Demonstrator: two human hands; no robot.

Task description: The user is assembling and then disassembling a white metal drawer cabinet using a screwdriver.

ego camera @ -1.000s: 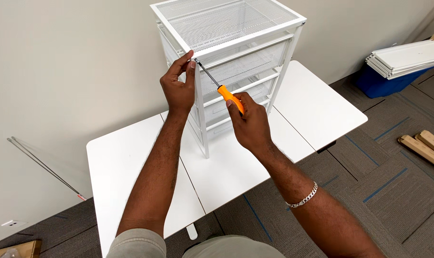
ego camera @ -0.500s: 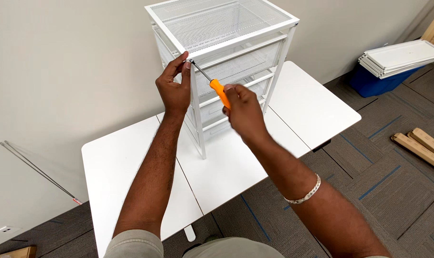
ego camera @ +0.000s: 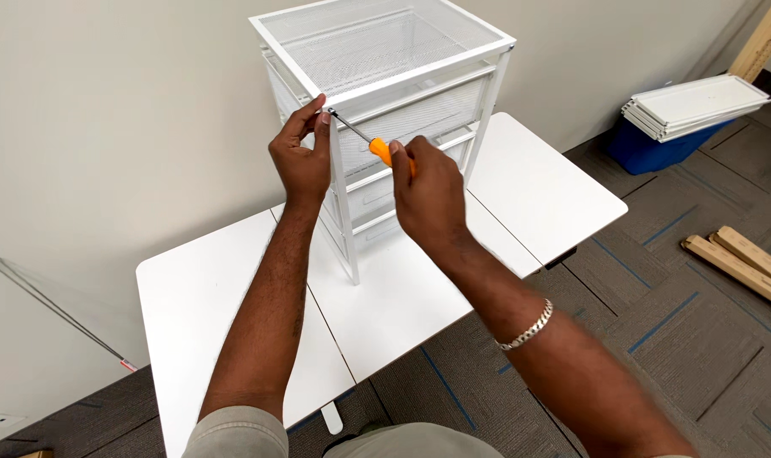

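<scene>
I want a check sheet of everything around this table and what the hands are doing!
Surface: white table, made of several panels, holding the unit.
Job's things: white mesh drawer unit standing upright on the table; orange-handled screwdriver, tip at the unit's front top corner.
Clutter: nothing seen on the table.
Grippers: left hand pinches at that corner by the tip; right hand grips the screwdriver handle.
Cables: nothing seen.
Surroundings: thin rod leaning at the wall; blue bin with stacked white panels on top; wooden boards on the carpet.
</scene>
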